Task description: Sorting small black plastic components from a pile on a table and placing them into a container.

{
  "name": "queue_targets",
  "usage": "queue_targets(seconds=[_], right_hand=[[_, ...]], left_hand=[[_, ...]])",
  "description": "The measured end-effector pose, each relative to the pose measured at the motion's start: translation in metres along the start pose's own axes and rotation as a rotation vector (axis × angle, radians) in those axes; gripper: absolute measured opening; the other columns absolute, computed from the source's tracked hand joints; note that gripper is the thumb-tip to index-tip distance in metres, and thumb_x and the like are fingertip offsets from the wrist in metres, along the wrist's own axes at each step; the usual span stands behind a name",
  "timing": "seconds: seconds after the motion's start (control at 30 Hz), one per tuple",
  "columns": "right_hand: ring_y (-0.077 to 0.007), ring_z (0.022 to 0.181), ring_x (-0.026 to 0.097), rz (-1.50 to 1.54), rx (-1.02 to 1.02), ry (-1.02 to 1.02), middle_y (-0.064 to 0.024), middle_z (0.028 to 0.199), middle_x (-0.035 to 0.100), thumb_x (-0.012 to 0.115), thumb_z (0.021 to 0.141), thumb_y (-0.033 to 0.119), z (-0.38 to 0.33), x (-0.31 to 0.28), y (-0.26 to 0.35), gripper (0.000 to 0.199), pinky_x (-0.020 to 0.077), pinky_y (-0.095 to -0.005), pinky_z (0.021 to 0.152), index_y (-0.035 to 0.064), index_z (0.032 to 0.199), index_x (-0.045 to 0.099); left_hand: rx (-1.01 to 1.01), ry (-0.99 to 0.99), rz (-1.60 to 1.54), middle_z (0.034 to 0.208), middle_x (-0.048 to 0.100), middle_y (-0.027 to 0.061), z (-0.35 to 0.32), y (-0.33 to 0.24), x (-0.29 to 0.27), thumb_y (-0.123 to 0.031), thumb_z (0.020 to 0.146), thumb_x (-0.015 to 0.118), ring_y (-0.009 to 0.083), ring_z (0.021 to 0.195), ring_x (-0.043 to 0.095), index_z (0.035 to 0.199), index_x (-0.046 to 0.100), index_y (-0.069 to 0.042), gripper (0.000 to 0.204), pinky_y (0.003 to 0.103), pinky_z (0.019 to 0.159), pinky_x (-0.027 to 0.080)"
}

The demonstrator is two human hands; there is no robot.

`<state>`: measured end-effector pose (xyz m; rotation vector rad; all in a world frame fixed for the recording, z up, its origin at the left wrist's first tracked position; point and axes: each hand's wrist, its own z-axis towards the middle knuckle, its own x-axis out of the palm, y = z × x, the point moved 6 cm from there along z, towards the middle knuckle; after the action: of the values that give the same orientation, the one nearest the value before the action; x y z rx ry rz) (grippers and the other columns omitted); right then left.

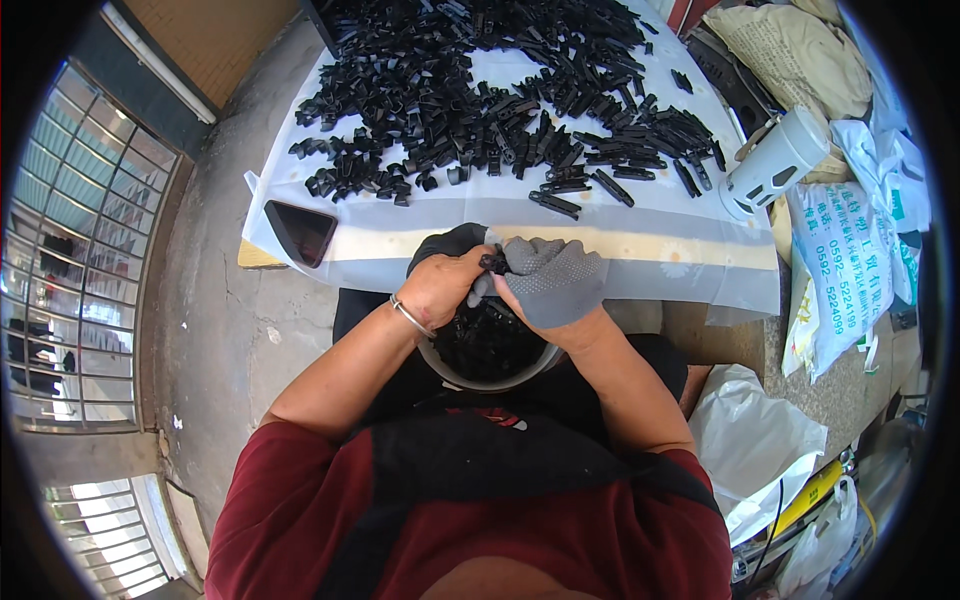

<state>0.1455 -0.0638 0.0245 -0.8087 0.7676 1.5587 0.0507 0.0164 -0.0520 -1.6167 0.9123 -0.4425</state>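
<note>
My left hand (447, 278), in a partly black glove with a metal bangle at the wrist, is closed around a small black plastic part (494, 262). Wearing a grey dotted glove, my right hand (556, 282) meets it and grips the same part from the other side. The fingers hide most of its shape. Right below both hands, a round light-coloured bucket (462, 383) sits between my legs, holding many black plastic pieces (488, 342). Beyond my hands, small curved black clips (375, 165) lie heaped on the table, with longer narrow black bars (625, 150) to their right.
A dark phone (302, 233) lies at the left of the sheet-covered table (400, 215). At its right edge leans a white tumbler (775, 163). Printed sacks (838, 265) and a white plastic bag (752, 440) crowd the right side. A barred window (80, 240) is at left.
</note>
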Motion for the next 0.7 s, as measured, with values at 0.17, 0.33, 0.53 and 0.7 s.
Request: queue_targets(seconds=[0.17, 0.33, 0.53, 0.7], right_hand=[[-0.0258, 0.064, 0.056, 0.269, 0.067, -0.079, -0.0074, 0.073, 0.059, 0.064, 0.075, 0.026, -0.005, 0.01, -0.009, 0.025, 0.0418, -0.0373, 0.057, 0.0086, 0.092, 0.059], [-0.0289, 0.068, 0.057, 0.657, 0.188, -0.066, -0.01, 0.071, 0.059, 0.058, 0.082, 0.023, 0.0, 0.003, -0.014, 0.021, 0.0435, -0.0377, 0.06, 0.0032, 0.089, 0.059], [-0.0283, 0.07, 0.057, 0.292, 0.11, 0.166, -0.0099, 0.074, 0.06, 0.058, 0.082, 0.023, -0.004, -0.001, -0.011, 0.021, 0.0433, -0.0379, 0.06, 0.0033, 0.089, 0.06], [-0.0278, 0.072, 0.057, 0.278, 0.108, 0.163, -0.0088, 0.077, 0.061, 0.058, 0.082, 0.021, -0.006, -0.001, -0.008, 0.019, 0.0443, -0.0379, 0.063, 0.0037, 0.088, 0.061]], left_hand=[[-0.085, -0.18, 0.195, 0.087, 0.062, 0.013, -0.017, -0.027, -0.007, -0.037, 0.09, 0.043, 0.02, 0.079, 0.058, 0.103, 0.058, -0.003, 0.039, 0.027, 0.069, 0.044], [0.133, -0.157, -0.308, 0.082, 0.06, 0.0029, -0.008, -0.012, -0.011, -0.036, 0.09, 0.047, 0.01, 0.072, 0.054, 0.092, 0.061, 0.001, 0.04, 0.023, 0.064, 0.044], [0.261, -0.26, 0.059, 0.07, 0.058, 0.0014, -0.017, -0.034, -0.022, -0.033, 0.093, 0.042, 0.0088, 0.06, 0.049, 0.086, 0.061, -0.001, 0.038, 0.024, 0.054, 0.04], [0.264, -0.216, 0.221, 0.082, 0.063, 0.0129, -0.019, -0.043, -0.021, -0.032, 0.093, 0.038, 0.0248, 0.075, 0.059, 0.094, 0.061, -0.001, 0.038, 0.031, 0.071, 0.045]])
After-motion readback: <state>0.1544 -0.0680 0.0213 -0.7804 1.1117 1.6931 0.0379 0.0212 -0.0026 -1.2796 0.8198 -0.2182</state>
